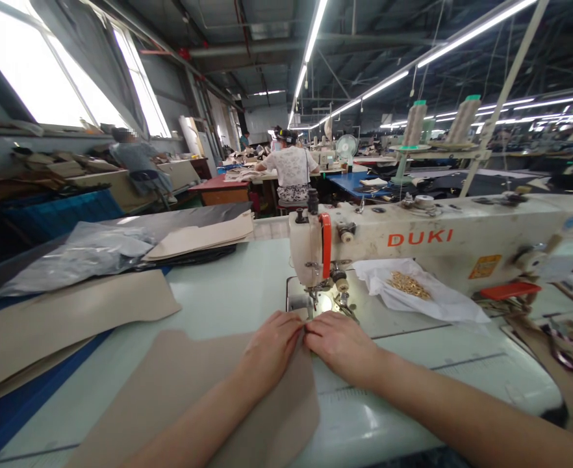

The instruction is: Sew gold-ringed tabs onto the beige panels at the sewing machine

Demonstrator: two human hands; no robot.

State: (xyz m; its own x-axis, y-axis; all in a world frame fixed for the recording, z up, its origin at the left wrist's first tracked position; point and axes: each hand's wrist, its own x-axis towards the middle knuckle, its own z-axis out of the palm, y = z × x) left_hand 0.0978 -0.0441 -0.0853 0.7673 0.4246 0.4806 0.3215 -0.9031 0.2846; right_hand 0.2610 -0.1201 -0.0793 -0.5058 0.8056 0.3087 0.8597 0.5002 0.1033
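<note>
A large beige panel (189,383), cloth or leather-like, lies on the pale green table under my left forearm. My left hand (273,348) grips its upper edge just in front of the sewing machine's needle area (312,300). From the other side my right hand (340,341) pinches the same edge, its fingertips almost meeting those of the left. The fingertips hide exactly how the edge is held. Directly beyond both hands rises the head of the white sewing machine (364,240), with a small lamp glowing beside the needle.
Small gold metal pieces (408,285) lie on a white cloth (379,276) by the machine's arm. Stacked beige panels (82,312) and a clear plastic bag (86,253) sit left. Thread cones (414,123) stand behind. A seated person (289,166) works farther back.
</note>
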